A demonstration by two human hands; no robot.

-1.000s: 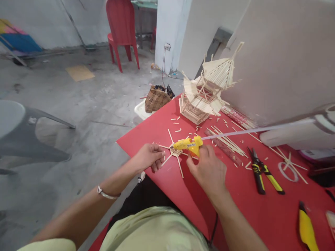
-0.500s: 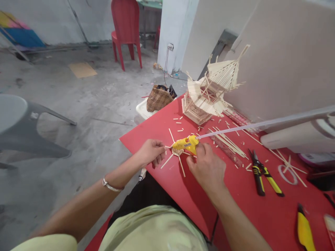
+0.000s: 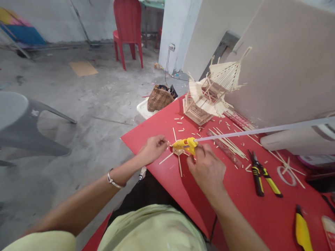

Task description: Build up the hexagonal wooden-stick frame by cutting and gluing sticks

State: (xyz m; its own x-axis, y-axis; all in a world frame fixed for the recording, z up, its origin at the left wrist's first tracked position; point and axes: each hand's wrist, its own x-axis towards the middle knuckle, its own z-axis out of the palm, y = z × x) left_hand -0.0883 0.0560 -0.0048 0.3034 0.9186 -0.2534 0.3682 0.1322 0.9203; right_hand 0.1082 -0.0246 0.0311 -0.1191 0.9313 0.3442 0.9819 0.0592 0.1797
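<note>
My right hand is wrapped round the handle of a yellow hot glue gun. A long translucent glue stick trails from its back end. The nozzle points left, over a small star-shaped frame of thin wooden sticks lying on the red table. Part of the frame's middle is covered by the gun. To the left of the nozzle, my left hand is closed, with thumb and fingertips pinched on the pale end of a wooden stick at the frame's side.
A tiered stick pagoda model stands at the table's back. Loose sticks and cut pieces lie right of the gun. Yellow-black pliers, a tape roll and a yellow-handled tool lie further right. A plaid bag sits beyond the edge.
The star frame has turned slightly clockwise. My left hand has risen a little, its fingertips closer together. The glue gun stays over the frame, its glue stick tilted a bit flatter.
</note>
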